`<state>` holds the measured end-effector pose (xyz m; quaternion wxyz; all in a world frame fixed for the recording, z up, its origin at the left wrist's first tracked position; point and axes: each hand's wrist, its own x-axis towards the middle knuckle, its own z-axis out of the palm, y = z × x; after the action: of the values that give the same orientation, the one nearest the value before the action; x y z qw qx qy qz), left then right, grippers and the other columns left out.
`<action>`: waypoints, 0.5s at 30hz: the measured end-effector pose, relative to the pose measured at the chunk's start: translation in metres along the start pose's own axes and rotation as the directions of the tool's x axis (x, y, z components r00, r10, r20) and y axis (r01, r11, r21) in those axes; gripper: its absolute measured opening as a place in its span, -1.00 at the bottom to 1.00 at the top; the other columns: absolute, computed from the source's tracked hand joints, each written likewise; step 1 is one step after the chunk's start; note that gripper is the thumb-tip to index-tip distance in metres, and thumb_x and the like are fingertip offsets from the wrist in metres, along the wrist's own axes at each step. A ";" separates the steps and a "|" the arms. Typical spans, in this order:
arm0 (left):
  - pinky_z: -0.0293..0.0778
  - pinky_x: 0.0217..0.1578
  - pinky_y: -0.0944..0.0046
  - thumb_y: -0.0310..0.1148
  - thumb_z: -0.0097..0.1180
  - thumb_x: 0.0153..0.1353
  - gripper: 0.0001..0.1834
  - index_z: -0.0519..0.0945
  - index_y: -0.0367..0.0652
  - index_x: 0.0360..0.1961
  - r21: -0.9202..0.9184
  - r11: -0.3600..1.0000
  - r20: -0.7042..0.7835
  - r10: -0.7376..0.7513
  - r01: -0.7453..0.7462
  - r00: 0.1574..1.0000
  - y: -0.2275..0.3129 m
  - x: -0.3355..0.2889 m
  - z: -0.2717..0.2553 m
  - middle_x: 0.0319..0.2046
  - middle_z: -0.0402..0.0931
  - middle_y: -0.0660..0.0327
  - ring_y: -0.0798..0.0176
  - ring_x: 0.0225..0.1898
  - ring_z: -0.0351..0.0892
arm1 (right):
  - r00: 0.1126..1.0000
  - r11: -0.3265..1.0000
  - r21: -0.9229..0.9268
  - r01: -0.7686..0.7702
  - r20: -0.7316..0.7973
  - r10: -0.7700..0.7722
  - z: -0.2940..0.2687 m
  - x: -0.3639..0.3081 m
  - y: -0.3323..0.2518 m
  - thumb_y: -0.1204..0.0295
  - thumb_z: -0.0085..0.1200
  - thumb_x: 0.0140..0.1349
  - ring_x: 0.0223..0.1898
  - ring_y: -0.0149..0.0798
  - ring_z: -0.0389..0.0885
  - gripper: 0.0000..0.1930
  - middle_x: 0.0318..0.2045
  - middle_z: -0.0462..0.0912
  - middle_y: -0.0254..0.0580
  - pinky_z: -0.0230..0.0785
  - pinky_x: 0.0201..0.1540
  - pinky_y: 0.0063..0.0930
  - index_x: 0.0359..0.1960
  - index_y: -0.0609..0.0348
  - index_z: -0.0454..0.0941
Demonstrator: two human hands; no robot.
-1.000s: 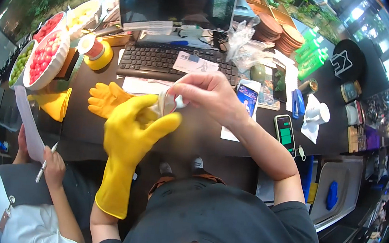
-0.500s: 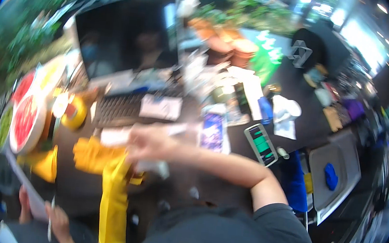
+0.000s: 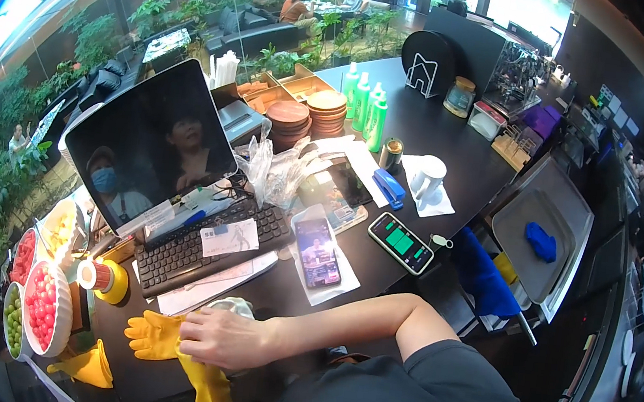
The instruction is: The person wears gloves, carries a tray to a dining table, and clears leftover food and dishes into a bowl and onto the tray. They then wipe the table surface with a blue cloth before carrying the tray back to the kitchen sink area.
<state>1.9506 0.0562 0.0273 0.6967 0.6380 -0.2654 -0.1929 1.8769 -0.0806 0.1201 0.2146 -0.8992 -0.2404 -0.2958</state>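
A long yellow rubber glove (image 3: 207,382) covers my left forearm, which comes up from the lower edge. My left hand (image 3: 153,336) is inside it, gloved fingers stretched apart and pointing left over the dark table. My bare right hand (image 3: 223,338) reaches across from the right, its fingers closed on the yellow glove near the left wrist. Part of the glove is hidden under that hand. A second yellow rubber glove (image 3: 89,365) lies at the table's left edge. Just behind my right wrist is a crumpled whitish thing (image 3: 233,305).
Bowls of red fruit (image 3: 44,308) and green fruit (image 3: 14,318) stand left. A monitor (image 3: 153,146) and keyboard (image 3: 214,244) are ahead. Right of them lie a phone (image 3: 316,252), another phone (image 3: 401,242), a blue stapler (image 3: 388,189) and a white mug (image 3: 426,183). Grey trays (image 3: 545,226) stand right.
The view has turned and become sharp. My right hand and the gloved left hand sit lower in the picture. Another person's hands with paper and pen have mostly left the lower left.
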 end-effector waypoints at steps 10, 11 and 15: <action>0.40 -0.48 0.31 -0.45 0.13 0.29 -0.90 0.63 -0.24 -0.34 -0.062 0.983 -0.164 -0.178 0.170 0.970 0.057 -0.016 0.003 -0.53 0.59 0.24 0.35 -0.49 0.57 | 0.988 0.988 -0.093 -0.122 0.086 0.130 0.014 -0.035 0.000 0.42 0.09 0.21 -0.13 -0.02 0.66 -0.70 -0.14 0.59 0.12 0.61 -0.29 -0.31 -0.07 0.34 0.48; 0.40 -0.50 0.24 -0.44 0.19 0.22 -0.91 0.64 -0.23 -0.38 -0.031 0.990 -0.330 -0.143 0.141 0.933 0.055 -0.018 0.009 -0.64 0.53 0.17 0.23 -0.57 0.55 | 0.870 0.941 -0.146 -0.305 0.360 0.338 0.018 -0.032 0.005 0.42 0.07 0.21 -0.16 -0.03 0.69 -0.70 -0.18 0.63 0.12 0.62 -0.27 -0.29 -0.08 0.35 0.52; 0.41 -0.50 0.12 -0.42 0.34 0.10 -0.87 0.63 -0.17 -0.50 0.653 0.476 0.161 0.673 -0.590 0.722 0.051 -0.025 0.016 -0.65 0.52 0.13 -0.02 -0.62 0.48 | 0.450 0.389 0.253 -0.886 0.675 0.585 0.035 -0.019 0.053 0.43 0.02 0.30 -0.21 -0.19 0.71 -0.74 -0.25 0.72 -0.05 0.56 -0.16 -0.34 -0.13 0.35 0.64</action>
<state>1.9173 0.0645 0.0755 0.4571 0.7079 -0.4899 0.2233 1.9086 -0.1100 0.0696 0.5205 -0.8348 0.0812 0.1596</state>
